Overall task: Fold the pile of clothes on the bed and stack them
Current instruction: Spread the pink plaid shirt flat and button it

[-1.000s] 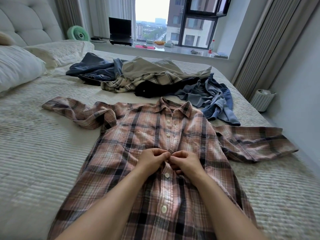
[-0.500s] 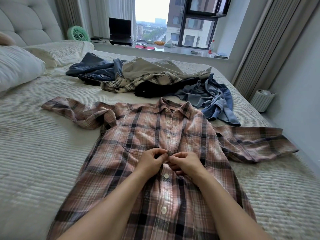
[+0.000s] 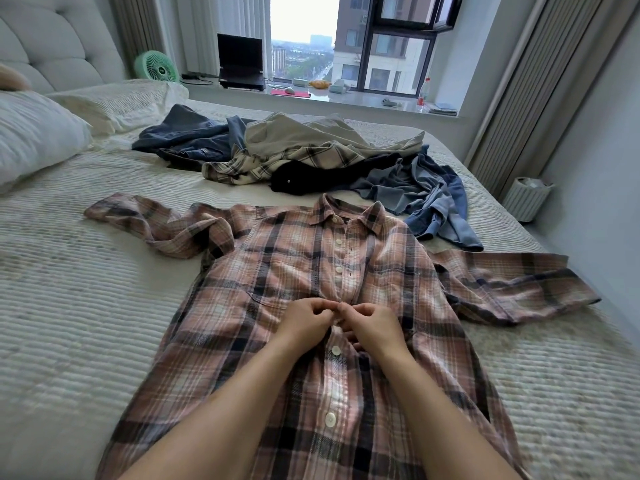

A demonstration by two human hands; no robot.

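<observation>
A pink plaid shirt point(image 3: 277, 271) lies face up on the bed point(image 3: 69, 323), sleeves spread to both sides. My left hand point(image 3: 304, 322) and my right hand point(image 3: 372, 325) meet at its front placket, mid-chest, fingers curled and pinching the fabric around a button. The buttons below my hands look fastened; the two above are undone. Behind the shirt lies a pile of clothes point(image 3: 311, 154): dark blue denim, a beige garment, a cream plaid shirt, something black and a light blue denim shirt point(image 3: 426, 199).
Pillows point(image 3: 38, 133) and a padded headboard stand at the left. A windowsill at the back carries a green fan point(image 3: 156, 67), a laptop point(image 3: 240, 62) and small items. A white bin point(image 3: 526, 199) sits on the floor to the right of the bed.
My hands stay at the same button on the placket; the fingers have shifted slightly. The shirt and the pile have not moved.
</observation>
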